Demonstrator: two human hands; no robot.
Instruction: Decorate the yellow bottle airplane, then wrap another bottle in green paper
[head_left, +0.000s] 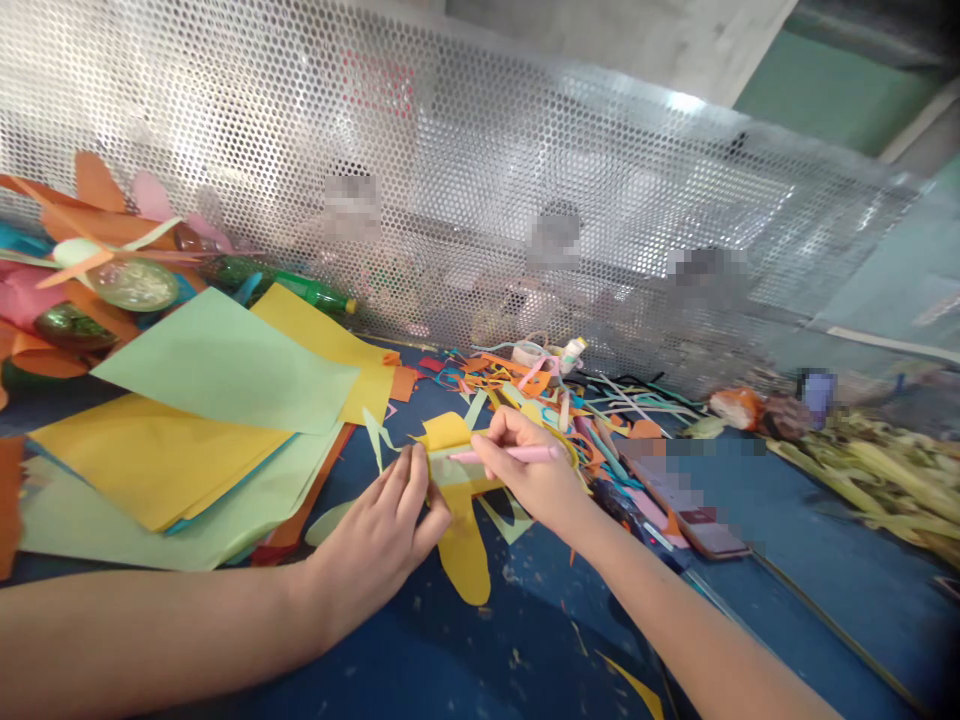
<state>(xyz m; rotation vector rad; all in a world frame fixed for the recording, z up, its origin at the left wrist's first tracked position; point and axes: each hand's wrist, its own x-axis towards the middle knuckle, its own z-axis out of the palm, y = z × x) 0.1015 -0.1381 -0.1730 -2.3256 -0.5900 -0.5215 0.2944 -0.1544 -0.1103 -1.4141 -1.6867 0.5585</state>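
In my right hand (536,480) is a pink pen (541,454), gripped between thumb and fingers with its tip pointing left. That tip is over a pale, greenish surface (450,472) in the middle of a yellow paper cut-out (465,560). One rounded yellow lobe hangs toward me, and another piece curls up at the far side. My left hand (375,530) closes its bent fingers on the cut-out's left edge and steadies it. A pale green rounded paper piece (330,520) lies partly under my left wrist. What lies beneath the yellow paper is hidden.
Green and yellow paper sheets (225,360) lie at left, beside bottles (311,290) and paper flowers. Colourful scraps (480,375) and a small white glue bottle (574,352) lie behind. A phone (682,495) and corn husks (862,470) are at right. A perforated metal screen (465,180) borders the blue table.
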